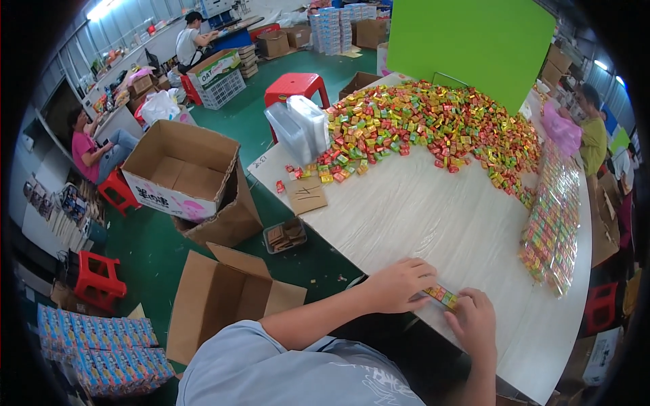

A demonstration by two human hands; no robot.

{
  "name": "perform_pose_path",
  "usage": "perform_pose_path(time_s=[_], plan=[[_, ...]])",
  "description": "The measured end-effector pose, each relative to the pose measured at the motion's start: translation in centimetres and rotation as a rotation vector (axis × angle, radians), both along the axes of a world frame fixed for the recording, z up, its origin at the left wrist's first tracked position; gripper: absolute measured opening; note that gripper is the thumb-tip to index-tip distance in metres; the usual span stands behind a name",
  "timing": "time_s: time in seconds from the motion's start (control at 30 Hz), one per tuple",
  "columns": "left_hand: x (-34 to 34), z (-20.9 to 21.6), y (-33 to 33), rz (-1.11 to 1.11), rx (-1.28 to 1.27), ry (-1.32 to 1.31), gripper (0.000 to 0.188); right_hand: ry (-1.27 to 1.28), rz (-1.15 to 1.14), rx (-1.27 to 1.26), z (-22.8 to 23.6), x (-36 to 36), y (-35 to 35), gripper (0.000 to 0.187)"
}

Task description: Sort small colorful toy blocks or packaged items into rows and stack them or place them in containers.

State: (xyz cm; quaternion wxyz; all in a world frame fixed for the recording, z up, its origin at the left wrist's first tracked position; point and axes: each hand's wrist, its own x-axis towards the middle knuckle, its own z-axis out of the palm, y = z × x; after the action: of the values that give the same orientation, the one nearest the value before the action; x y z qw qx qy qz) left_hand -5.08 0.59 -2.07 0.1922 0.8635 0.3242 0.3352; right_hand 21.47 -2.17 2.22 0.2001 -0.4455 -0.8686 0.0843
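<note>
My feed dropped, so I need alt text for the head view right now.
At the near edge of a pale table, the left hand and right hand hold a short row of coloured sweets between them. A large heap of wrapped sweets lies beyond, with packed strips on the right and open cartons on the floor.

Open brown cartons (186, 177) stand on the floor left of the table. Small bright sweet packets (433, 122) lie heaped before a green board (474, 40). Filled clear packs (552, 216) line the right edge.
</note>
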Motion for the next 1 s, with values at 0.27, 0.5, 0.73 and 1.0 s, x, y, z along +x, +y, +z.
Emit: perform_pose_path(time_s=[0.27, 0.5, 0.73, 1.0], plan=[[-0.1, 0.2, -0.3, 0.000, 0.029, 0.038, 0.031, 0.026, 0.011, -0.009, -0.1, -0.3, -0.2, 0.032], [0.1, 0.1, -0.3, 0.004, 0.003, 0.035, 0.033, 0.117, -0.014, -0.058, -0.9, -0.4, -0.2, 0.032], [0.2, 0.5, -0.3, 0.015, 0.014, 0.051, 0.030, 0.203, -0.037, -0.119, -0.8, -0.2, -0.2, 0.029], [0.2, 0.2, -0.1, 0.011, 0.035, 0.051, 0.031, 0.262, -0.084, -0.198, -0.6, -0.4, -0.3, 0.024]])
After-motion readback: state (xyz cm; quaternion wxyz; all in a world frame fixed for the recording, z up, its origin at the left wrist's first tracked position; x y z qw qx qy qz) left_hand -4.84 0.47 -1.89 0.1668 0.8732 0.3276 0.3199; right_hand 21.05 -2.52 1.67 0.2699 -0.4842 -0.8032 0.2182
